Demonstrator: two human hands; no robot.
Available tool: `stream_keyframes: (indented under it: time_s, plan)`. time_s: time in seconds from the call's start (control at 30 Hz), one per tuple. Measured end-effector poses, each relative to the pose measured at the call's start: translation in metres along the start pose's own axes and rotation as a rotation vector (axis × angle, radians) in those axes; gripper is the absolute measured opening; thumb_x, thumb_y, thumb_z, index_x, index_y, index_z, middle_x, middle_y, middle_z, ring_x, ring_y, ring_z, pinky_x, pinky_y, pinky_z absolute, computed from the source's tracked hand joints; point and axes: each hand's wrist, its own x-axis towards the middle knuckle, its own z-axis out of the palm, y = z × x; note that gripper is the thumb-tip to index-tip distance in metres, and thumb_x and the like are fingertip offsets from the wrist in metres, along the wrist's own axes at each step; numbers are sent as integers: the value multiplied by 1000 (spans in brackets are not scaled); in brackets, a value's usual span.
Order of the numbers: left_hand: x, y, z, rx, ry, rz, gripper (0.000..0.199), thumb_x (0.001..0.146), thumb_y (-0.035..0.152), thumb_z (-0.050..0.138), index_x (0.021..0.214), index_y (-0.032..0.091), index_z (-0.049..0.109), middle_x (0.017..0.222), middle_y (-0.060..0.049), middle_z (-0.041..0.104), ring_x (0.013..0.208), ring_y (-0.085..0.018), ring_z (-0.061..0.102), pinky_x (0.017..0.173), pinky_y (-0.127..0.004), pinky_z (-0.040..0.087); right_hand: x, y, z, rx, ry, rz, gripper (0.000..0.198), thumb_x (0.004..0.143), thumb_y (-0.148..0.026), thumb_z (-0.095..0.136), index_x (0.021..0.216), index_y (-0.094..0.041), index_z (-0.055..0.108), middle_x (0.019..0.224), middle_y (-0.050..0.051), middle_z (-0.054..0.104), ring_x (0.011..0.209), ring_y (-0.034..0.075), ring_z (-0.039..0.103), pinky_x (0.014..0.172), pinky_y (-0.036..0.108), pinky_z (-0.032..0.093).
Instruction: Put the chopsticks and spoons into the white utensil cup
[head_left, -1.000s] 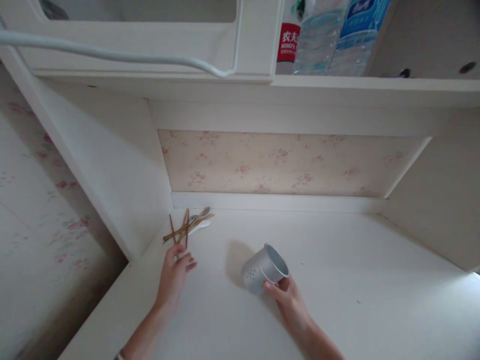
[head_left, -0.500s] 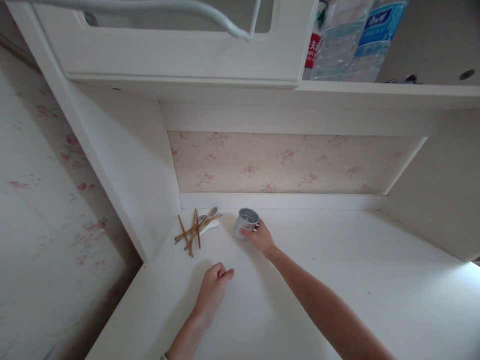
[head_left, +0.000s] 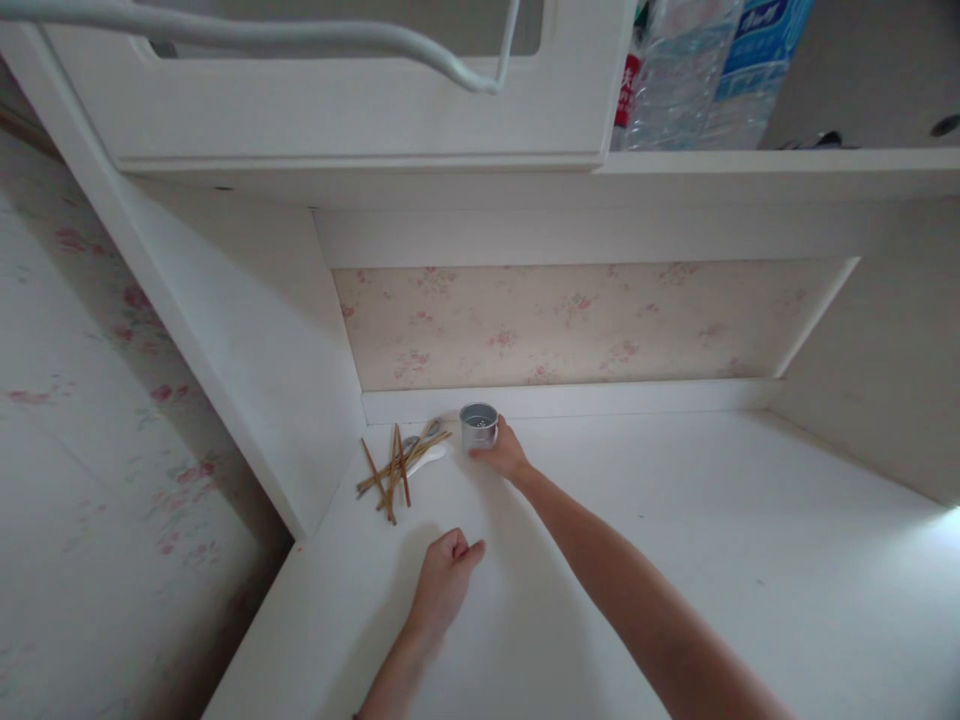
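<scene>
My right hand (head_left: 501,452) is closed around the side of a silver metal cup (head_left: 478,436) near the back of the white tabletop. The cup is upright, its open top showing, with small light dots, perhaps holes, at the bottom inside. To its left lies a loose pile of wooden chopsticks (head_left: 384,488), crossing one another. Among them are metal spoons (head_left: 433,429) and a white spoon (head_left: 426,459). My left hand (head_left: 444,578) is a loose fist in front of the pile, touching none of these; nothing shows in it.
A white side panel (head_left: 255,330) stands left of the tabletop (head_left: 675,560), and a low back ledge (head_left: 615,397) runs behind the cup. Overhead hang a white cabinet door (head_left: 360,120) and a shelf holding clear plastic-wrapped bottles (head_left: 682,80). A pale curved tube (head_left: 300,35) crosses the top.
My right hand has moved the cup left and back, closer to the back ledge and the chopsticks, and set it more upright. My left hand remains a fist. The view has shifted slightly.
</scene>
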Motion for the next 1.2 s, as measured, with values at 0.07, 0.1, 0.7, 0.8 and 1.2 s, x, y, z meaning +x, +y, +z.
stream_keyframes:
  time_s: [0.07, 0.1, 0.7, 0.8, 1.2]
  plan:
    - [-2, 2, -1, -2, -12, -21, 39, 75, 38, 57, 59, 22, 24, 54, 9, 21, 52, -8, 22, 51, -23, 19, -15, 2, -9, 44, 21, 34, 86, 55, -31, 81, 131, -14, 43, 129, 18, 54, 118, 30, 52, 96, 41, 43]
    - [-3, 4, -1, -4, -21, -36, 39, 75, 38, 57, 60, 22, 25, 54, 10, 21, 51, -8, 22, 50, -22, 18, -26, 3, -15, 72, 25, 45, 82, 61, -33, 77, 132, -15, 41, 130, 18, 54, 116, 28, 54, 94, 40, 44]
    - [-18, 19, 3, 60, -29, -115, 44, 76, 45, 57, 63, 23, 22, 50, 11, 20, 43, -7, 20, 44, -21, 15, -211, 38, -92, 311, -243, 258, 50, 85, -62, 48, 64, -17, 53, 47, -6, 40, 43, 8, 31, 44, 24, 21]
    - [-21, 22, 4, 67, -14, -104, 43, 77, 45, 57, 63, 23, 22, 49, 11, 21, 43, -7, 22, 44, -21, 16, -210, 34, -92, 288, -268, 234, 48, 86, -60, 48, 65, -17, 54, 48, -5, 40, 45, 8, 32, 45, 23, 22]
    - [-20, 20, 9, 215, 8, 13, 42, 75, 48, 54, 60, 23, 25, 55, 9, 23, 53, -10, 26, 52, -23, 23, -210, 28, -93, 218, -312, 182, 40, 88, -47, 48, 61, -18, 53, 48, -4, 44, 46, 9, 36, 46, 23, 26]
